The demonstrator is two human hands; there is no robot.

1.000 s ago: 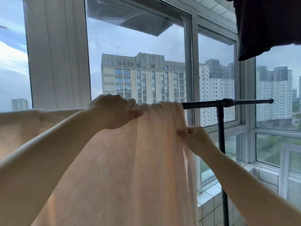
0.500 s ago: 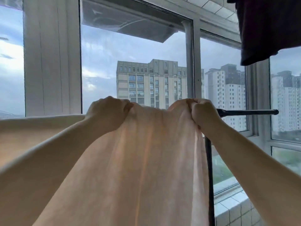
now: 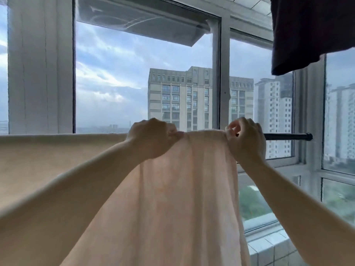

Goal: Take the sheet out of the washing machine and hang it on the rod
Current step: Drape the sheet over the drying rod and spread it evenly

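A pale peach sheet (image 3: 184,198) hangs draped over a black horizontal rod (image 3: 288,136), covering the rod from the left edge of view to just right of centre. My left hand (image 3: 151,137) grips a bunched fold of the sheet at the rod's top. My right hand (image 3: 245,139) pinches the sheet's right edge on the rod, fingers curled over it. Only the rod's bare right end shows, past my right hand. The washing machine is out of view.
Large windows (image 3: 115,83) with white frames stand right behind the rod. A dark garment (image 3: 311,29) hangs overhead at the top right. A white tiled ledge (image 3: 269,246) runs below the windows at the lower right.
My right hand rose from below the rod to the sheet's top edge, then slid right along the rod, spreading the fabric. My left hand kept its grip. The view shifted left.
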